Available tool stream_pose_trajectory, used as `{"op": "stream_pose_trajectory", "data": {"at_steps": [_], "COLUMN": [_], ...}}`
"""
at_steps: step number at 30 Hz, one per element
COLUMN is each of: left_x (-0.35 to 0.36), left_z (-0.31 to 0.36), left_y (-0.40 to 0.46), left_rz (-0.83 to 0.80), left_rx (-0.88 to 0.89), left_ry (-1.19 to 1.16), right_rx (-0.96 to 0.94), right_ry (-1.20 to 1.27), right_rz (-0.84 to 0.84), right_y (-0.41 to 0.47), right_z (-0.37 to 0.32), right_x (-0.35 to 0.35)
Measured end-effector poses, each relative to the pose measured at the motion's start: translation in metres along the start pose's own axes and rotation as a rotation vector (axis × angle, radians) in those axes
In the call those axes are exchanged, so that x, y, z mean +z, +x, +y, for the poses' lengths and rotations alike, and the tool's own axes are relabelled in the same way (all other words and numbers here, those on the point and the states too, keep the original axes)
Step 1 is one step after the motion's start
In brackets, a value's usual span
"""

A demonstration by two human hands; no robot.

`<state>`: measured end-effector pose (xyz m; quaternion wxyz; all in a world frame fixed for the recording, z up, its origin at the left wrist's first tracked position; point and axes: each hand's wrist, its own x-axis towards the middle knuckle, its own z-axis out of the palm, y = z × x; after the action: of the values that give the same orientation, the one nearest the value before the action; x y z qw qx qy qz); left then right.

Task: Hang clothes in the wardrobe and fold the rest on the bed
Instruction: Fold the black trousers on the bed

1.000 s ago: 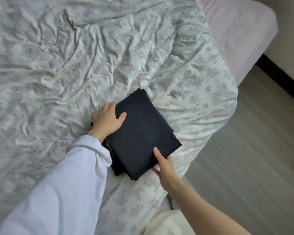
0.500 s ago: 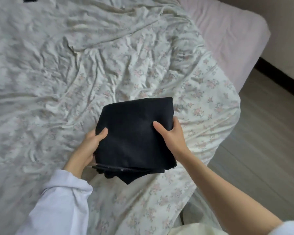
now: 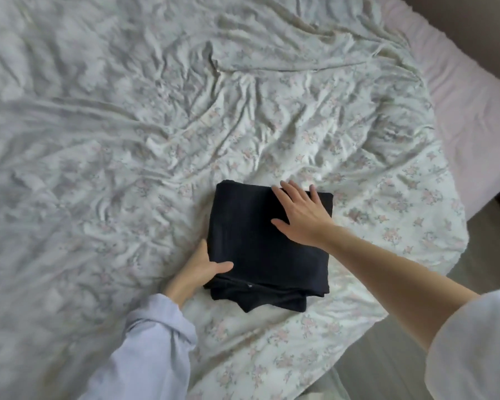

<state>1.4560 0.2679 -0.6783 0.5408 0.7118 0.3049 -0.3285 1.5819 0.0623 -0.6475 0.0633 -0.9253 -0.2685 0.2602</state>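
A folded black garment (image 3: 260,243) lies as a thick square on the floral duvet (image 3: 127,140) near the bed's right corner. My left hand (image 3: 201,265) grips its near left edge, thumb on top and fingers tucked under the fabric. My right hand (image 3: 300,215) lies flat on the garment's far right part, fingers spread and straight. Lower layers of the garment stick out at the near edge.
The crumpled floral duvet covers most of the bed. A pink mattress sheet (image 3: 474,111) shows at the right side. Grey wooden floor (image 3: 387,356) lies beyond the bed's corner at lower right. A wall (image 3: 474,21) stands at the upper right.
The garment went from being held up in both hands to lying on the duvet. My right hand left its side grip and now presses flat on top.
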Motion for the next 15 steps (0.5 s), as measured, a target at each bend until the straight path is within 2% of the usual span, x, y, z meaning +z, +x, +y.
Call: {"op": "stream_pose_trajectory", "data": {"at_steps": [2, 4, 6, 8, 10, 11, 13, 15], "left_x": [-0.003, -0.009, -0.016, -0.018, -0.012, -0.006, 0.010, 0.029], "left_z": [0.008, 0.019, 0.026, 0.023, 0.009, 0.000, -0.012, -0.021], "left_y": [-0.001, -0.001, 0.002, 0.005, 0.001, -0.003, -0.012, -0.022], "left_rz": [-0.119, -0.143, -0.021, 0.229, 0.490, 0.528, 0.459, 0.376], "left_rx": [0.087, 0.165, 0.191, 0.167, 0.047, -0.045, -0.166, -0.179], "left_ry": [0.079, 0.185, 0.215, 0.187, -0.034, -0.194, -0.628, -1.031], "right_rx": [-0.028, -0.002, 0.033, 0.066, 0.084, 0.098, 0.127, 0.118], "right_ry": [0.062, 0.211, 0.327, 0.385, 0.339, 0.301, 0.241, 0.182], "right_rz": [-0.073, -0.200, -0.287, -0.300, -0.284, -0.271, -0.251, -0.275], "right_y": [0.019, 0.038, 0.054, 0.058, 0.059, 0.057, 0.055, 0.057], "right_z": [-0.003, -0.007, -0.009, -0.002, 0.004, 0.006, 0.010, 0.012], "right_x": [-0.011, -0.018, -0.019, -0.014, -0.007, -0.003, 0.002, 0.004]}}
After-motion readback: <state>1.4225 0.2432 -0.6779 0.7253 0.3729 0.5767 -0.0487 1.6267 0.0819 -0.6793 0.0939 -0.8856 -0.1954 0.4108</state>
